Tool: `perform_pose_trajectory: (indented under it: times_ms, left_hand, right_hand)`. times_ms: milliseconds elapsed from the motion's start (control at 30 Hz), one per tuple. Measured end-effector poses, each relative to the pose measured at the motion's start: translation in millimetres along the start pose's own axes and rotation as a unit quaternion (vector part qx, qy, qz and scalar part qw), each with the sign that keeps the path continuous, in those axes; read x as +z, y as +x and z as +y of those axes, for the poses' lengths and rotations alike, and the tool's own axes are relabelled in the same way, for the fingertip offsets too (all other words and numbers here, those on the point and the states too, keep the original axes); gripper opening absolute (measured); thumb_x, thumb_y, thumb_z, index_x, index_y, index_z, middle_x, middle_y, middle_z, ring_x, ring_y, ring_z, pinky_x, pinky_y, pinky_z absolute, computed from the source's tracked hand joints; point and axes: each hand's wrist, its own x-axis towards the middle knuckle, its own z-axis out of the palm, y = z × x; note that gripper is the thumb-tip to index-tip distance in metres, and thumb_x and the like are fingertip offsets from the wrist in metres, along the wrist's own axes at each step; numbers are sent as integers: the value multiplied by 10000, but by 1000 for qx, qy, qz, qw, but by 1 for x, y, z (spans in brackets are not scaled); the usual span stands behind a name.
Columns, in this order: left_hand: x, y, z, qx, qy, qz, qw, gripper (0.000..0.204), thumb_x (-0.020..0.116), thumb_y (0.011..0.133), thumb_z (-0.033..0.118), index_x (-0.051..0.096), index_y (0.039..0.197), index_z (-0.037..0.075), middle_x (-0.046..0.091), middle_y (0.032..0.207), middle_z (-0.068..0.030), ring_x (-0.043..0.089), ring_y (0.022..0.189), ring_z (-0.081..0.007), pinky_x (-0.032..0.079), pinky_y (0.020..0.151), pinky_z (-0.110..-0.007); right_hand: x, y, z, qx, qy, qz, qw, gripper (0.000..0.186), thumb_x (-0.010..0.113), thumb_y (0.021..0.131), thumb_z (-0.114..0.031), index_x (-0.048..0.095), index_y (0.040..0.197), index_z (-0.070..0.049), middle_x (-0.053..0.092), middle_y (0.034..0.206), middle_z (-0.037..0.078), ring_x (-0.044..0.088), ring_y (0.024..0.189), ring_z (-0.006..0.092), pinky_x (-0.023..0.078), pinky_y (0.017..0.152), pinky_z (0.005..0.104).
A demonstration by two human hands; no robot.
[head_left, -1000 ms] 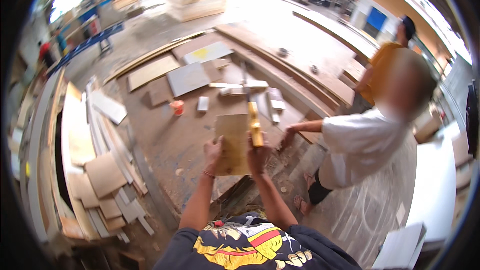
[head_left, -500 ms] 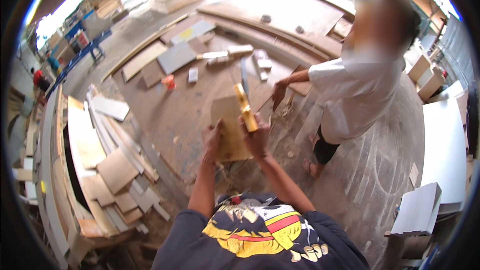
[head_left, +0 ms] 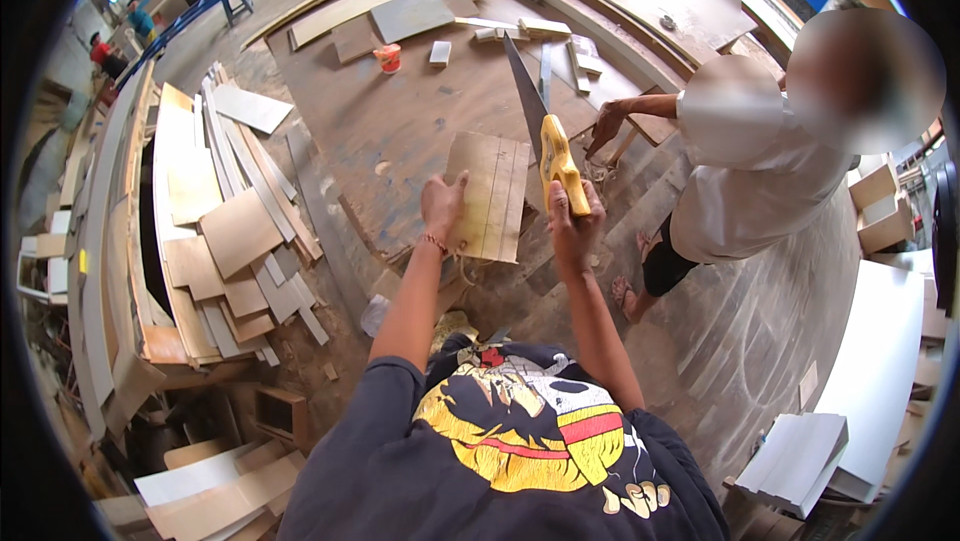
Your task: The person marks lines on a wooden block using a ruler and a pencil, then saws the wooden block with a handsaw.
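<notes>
Toward the worktop's [head_left: 350, 131] far edge lie a grey panel [head_left: 412, 15], pale strips [head_left: 545, 29] and an orange cup [head_left: 388, 60]; a co-worker's hand [head_left: 609, 121] hangs by the right edge, near my saw [head_left: 551, 136]; offcuts [head_left: 240, 231] heap beyond the left edge; my left grip [head_left: 442, 206] grasps the board [head_left: 490, 196] at the worktop's near edge, its long axis running away from me; my right grip [head_left: 577, 231] is clenched round the saw's handle, blade [head_left: 524, 89] pointing to the far edge, leaning left.
</notes>
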Motion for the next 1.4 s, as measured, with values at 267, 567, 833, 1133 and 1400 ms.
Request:
perform_pose_trajectory:
  times_ms: [267, 567, 833, 1133, 1400]
  left_hand:
    - [-12, 56, -30, 30, 95, -88, 991, 562, 633, 759, 465, 611, 972, -54, 623, 956, -259, 608, 937, -353, 472, 804, -413]
    - [-1, 91, -30, 70, 91, -156, 981, 482, 680, 745, 351, 573, 998, -45, 611, 975, -251, 592, 942, -373, 467, 813, -409]
    - [-1, 72, -32, 204, 224, -84, 949, 648, 703, 708, 382, 446, 1221, 79, 462, 1166, -165, 436, 1118, -323, 328, 921, -460]
    - [30, 25, -62, 344, 258, -121, 895, 934, 626, 628, 645, 331, 1360, 146, 248, 1365, -245, 185, 1298, -402, 77, 1006, -622]
    - [19, 30, -68, 333, 279, -91, 896, 843, 546, 721, 616, 365, 1334, 66, 246, 1380, -264, 172, 1317, -405, 109, 1045, -560]
  right_hand:
    - [34, -8, 14, -12, -21, -17, 1000, 155, 590, 877, -181, 537, 826, -45, 474, 571, -30, 429, 432, 21, 338, 366, 172]
    - [73, -14, 25, 26, -37, 9, 999, 167, 598, 873, -178, 544, 804, -36, 485, 594, -23, 417, 450, 24, 333, 389, 183]
    - [99, -25, 40, -55, -133, 95, 985, 169, 619, 853, -166, 549, 789, -27, 487, 618, -35, 419, 503, 30, 336, 431, 204]
    - [79, -42, 22, -64, -207, 168, 962, 156, 625, 817, -129, 537, 761, -14, 507, 623, 18, 457, 576, 86, 398, 517, 274]
    - [79, -81, 11, -25, -232, 113, 966, 171, 659, 789, -151, 564, 771, -10, 559, 593, 84, 555, 526, 153, 429, 506, 295]
